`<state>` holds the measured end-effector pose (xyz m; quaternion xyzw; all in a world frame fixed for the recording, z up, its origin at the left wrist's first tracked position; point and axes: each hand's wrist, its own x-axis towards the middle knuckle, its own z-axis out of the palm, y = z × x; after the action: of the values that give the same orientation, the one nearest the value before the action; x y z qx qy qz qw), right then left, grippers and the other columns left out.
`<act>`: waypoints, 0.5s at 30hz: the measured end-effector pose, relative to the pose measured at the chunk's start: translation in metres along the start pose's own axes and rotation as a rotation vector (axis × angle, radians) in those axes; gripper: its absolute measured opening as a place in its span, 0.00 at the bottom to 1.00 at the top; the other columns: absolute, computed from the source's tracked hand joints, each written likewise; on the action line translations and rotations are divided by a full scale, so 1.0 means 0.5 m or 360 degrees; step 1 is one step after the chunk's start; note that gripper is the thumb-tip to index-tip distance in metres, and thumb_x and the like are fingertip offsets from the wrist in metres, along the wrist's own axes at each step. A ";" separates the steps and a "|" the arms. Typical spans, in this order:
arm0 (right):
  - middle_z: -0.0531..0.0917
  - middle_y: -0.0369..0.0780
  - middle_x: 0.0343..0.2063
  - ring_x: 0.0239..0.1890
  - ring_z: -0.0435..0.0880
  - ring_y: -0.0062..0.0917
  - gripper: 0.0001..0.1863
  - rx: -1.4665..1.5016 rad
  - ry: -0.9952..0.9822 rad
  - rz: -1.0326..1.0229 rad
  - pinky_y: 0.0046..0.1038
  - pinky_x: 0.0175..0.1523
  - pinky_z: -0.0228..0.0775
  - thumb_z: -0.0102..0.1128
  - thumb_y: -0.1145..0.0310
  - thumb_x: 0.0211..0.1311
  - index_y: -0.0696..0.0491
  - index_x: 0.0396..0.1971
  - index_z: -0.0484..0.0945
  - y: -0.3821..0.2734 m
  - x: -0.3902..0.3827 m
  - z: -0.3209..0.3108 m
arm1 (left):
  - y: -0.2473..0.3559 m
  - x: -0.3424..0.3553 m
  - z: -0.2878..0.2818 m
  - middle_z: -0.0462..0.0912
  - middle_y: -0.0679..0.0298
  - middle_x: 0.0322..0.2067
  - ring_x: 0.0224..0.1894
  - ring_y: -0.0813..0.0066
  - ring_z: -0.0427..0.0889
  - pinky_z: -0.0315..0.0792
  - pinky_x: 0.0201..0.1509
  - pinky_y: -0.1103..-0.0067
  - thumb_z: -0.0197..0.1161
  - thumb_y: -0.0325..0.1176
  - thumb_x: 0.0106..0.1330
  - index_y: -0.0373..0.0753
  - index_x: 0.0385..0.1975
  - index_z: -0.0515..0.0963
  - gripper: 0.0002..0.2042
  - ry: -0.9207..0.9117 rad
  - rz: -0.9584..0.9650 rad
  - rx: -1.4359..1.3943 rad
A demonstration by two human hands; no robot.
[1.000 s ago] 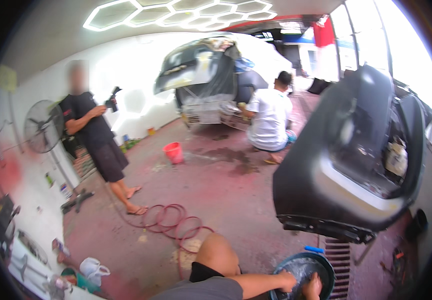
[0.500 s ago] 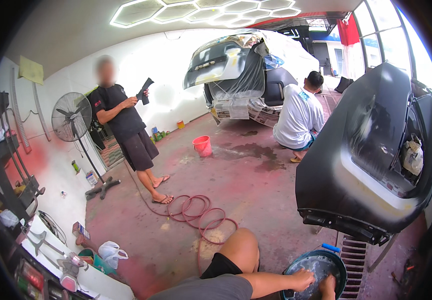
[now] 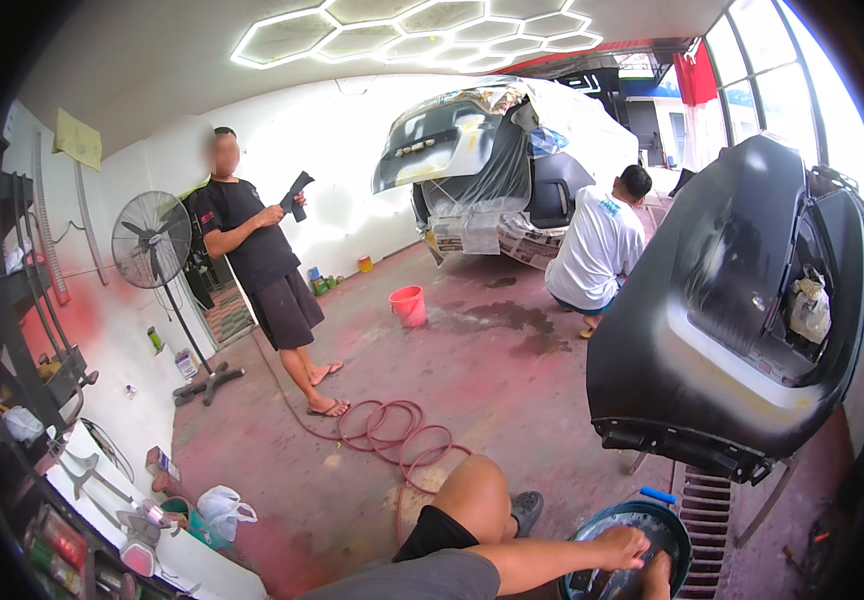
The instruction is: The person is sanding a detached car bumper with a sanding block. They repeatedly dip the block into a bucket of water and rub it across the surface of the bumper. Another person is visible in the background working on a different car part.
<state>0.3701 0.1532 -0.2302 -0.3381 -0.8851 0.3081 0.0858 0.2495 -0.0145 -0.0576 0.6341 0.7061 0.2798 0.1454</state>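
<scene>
A dark teal bucket [image 3: 685, 535] with a blue handle grip [image 3: 658, 495] stands at the lower right, with cloudy, sudsy water in it. Over the water my left hand [image 3: 620, 548] is closed, its fingers curled; what they hold, if anything, I cannot make out. Lower and to the right, my right hand [image 3: 658, 572] reaches down into the bucket, its fingers hidden. Dark shapes show in the water under my left wrist, too unclear to name.
A large dark car door panel [image 3: 642, 350] on a stand rises at right, beside a floor drain grate [image 3: 704, 530]. A coiled red hose [image 3: 422, 445] lies ahead. One person [image 3: 257, 240] stands at left; another [image 3: 592, 250] squats near a masked car [image 3: 492, 170]. A red bucket [image 3: 408, 306] stands mid-floor.
My left hand has risen from the water, slightly to the right. My right hand remains low in the bucket. My shoe now shows beyond my knee.
</scene>
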 end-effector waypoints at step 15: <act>0.85 0.56 0.57 0.62 0.84 0.50 0.28 -0.0188 -0.0194 0.0122 0.45 0.68 0.76 0.68 0.72 0.54 0.54 0.59 0.82 -0.001 -0.021 -0.006 | -0.265 0.007 -0.310 0.89 0.60 0.41 0.45 0.67 0.87 0.80 0.51 0.68 0.69 0.43 0.74 0.41 0.47 0.85 0.13 0.0852 -0.0660 -0.0376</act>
<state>0.3787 0.1477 -0.2272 -0.3567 -0.8918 0.2784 -0.0002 0.0544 -0.0493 -0.0094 0.3605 0.7956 0.4801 0.0813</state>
